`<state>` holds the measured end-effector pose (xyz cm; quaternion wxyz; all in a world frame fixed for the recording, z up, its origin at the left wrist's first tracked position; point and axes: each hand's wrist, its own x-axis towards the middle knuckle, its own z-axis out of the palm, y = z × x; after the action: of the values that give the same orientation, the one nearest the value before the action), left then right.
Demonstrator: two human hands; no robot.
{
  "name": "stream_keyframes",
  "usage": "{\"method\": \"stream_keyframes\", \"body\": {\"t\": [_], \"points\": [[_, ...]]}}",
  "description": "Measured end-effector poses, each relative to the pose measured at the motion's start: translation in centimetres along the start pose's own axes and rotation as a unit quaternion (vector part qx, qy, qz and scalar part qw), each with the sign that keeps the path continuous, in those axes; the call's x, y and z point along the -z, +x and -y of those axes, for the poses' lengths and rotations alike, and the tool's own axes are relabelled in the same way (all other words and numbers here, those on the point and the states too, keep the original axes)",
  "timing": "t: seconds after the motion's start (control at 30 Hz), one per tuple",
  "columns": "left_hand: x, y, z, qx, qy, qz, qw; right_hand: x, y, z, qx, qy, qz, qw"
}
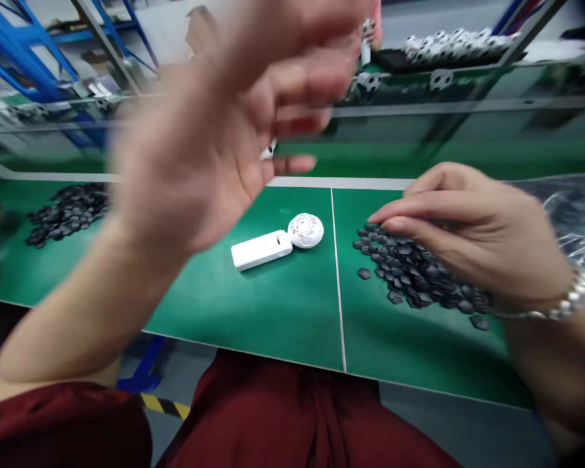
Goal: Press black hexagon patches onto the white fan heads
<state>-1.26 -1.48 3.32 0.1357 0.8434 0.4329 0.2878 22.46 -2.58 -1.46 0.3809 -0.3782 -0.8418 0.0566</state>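
My left hand (224, 130) is raised high over the table, blurred by motion. Its fingers are stretched out and apart, and nothing shows in them. Below it, a white handheld fan (266, 250) with a round latticed head lies on the green tabletop. At the right, my right hand (472, 227) is over a heap of small black pentagon pieces (419, 273). Thumb and index finger are pinched together at the heap's far left edge. Whatever may be between those fingertips is too small or hidden to make out.
Another heap of black pieces (71, 208) lies at the far left. Beyond the table runs a green conveyor (370, 153) behind a pale rail. A black tray of football-patterned fans (458, 49) stands at the back right. Clear plastic wrapping (578, 221) lies at the right edge.
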Motion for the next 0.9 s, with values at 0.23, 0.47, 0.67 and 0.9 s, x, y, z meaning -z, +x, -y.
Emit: {"method": "stream_keyframes", "body": {"t": [0.23, 0.47, 0.67, 0.9], "points": [[-8.7, -1.7, 6.1, 0.073, 0.102, 0.139, 0.982, -3.0, 0.1, -2.3, -0.101, 0.036, 0.076, 0.991], [-10.7, -1.5, 6.8, 0.04, 0.125, 0.177, 0.975, -4.4, -0.3, -2.5, -0.09, 0.021, 0.151, 0.984], [-11.3, -0.8, 5.5, 0.006, 0.209, 0.195, 0.958, -4.7, -0.4, -3.0, -0.087, 0.03, 0.137, 0.986], [-11.5, -1.5, 6.1, 0.001, 0.19, 0.171, 0.967, -4.9, -0.5, -3.2, -0.089, 0.032, 0.133, 0.987]]}}
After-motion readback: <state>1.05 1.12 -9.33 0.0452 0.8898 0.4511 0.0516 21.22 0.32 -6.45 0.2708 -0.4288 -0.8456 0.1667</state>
